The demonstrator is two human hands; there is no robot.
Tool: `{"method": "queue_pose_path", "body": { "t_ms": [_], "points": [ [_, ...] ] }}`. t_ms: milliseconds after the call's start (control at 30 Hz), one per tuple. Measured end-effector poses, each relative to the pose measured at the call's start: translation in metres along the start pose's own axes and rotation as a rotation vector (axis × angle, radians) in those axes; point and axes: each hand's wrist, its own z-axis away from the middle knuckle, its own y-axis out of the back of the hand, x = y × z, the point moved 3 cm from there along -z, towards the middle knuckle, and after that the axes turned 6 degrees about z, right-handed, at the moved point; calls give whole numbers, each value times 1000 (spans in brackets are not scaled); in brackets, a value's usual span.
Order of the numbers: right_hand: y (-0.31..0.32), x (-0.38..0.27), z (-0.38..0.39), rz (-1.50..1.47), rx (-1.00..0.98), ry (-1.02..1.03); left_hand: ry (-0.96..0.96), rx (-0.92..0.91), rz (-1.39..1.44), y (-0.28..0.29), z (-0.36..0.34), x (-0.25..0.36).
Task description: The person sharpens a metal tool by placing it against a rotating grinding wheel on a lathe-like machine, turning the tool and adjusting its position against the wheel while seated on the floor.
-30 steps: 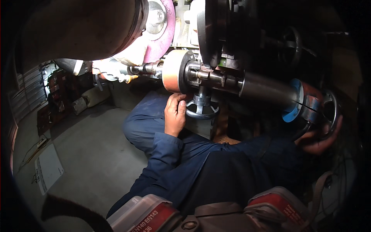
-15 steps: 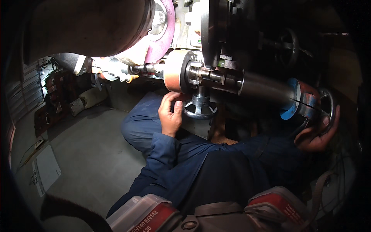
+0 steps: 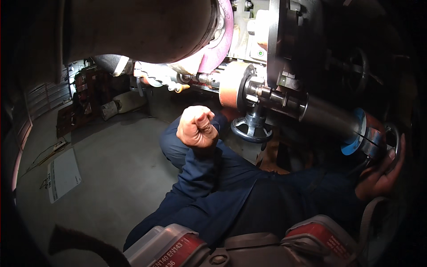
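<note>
My left hand [image 3: 198, 127] is raised in front of the machine with its fingers curled tightly together; what is inside, if anything, is hidden. Behind it are an orange-rimmed drum [image 3: 232, 86] on a steel shaft [image 3: 284, 101] and a black-and-steel handwheel [image 3: 249, 133] underneath. At the right, my right hand [image 3: 383, 173] grips a second handwheel [image 3: 396, 138], beside a blue and orange collar [image 3: 360, 142] at the end of a long steel cylinder [image 3: 329, 118]. A pink grinding wheel [image 3: 215, 53] stands above the shaft, lit brightly.
A large dark duct [image 3: 133, 26] hangs at upper left over a nozzle with a yellow tip [image 3: 180, 88]. My bent leg [image 3: 173, 142] rests below the machine. Grey floor [image 3: 111, 173] holds a white board [image 3: 64, 173] and cables at left. A respirator [image 3: 240, 249] fills the lower edge.
My left hand has left the underside of the orange drum, moving toward me and curling closed. The machine appears further right as the view has shifted. My right hand still grips its wheel.
</note>
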Motion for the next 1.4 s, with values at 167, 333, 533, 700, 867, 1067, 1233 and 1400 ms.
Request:
{"method": "queue_pose_path", "body": {
  "t_ms": [167, 333, 533, 700, 867, 1067, 1233, 1400],
  "points": [
    [4, -19, -16, 172, -108, -47, -224, 144, -235, -5, -7, 12],
    [7, -19, -19, 320, -152, 61, -296, -31, -325, -3, -16, 13],
    [4, -15, -13, 107, -137, -108, -305, -302, -481, -16, -46, 16],
    [0, -8, -7, 122, -29, -68, -325, -428, -527, -19, -63, 16],
    [-3, -19, -8, 223, -1, 69, -138, -584, -480, -26, -73, 19],
    [-2, -23, -8, 210, 22, 71, -26, -529, -488, -28, -68, 20],
    [1, -17, -8, 212, 3, 104, -39, -479, -422, -30, -66, 19],
    [1, -18, -10, 233, -1, 105, -27, -471, -391, -30, -65, 16]
  ]
}}
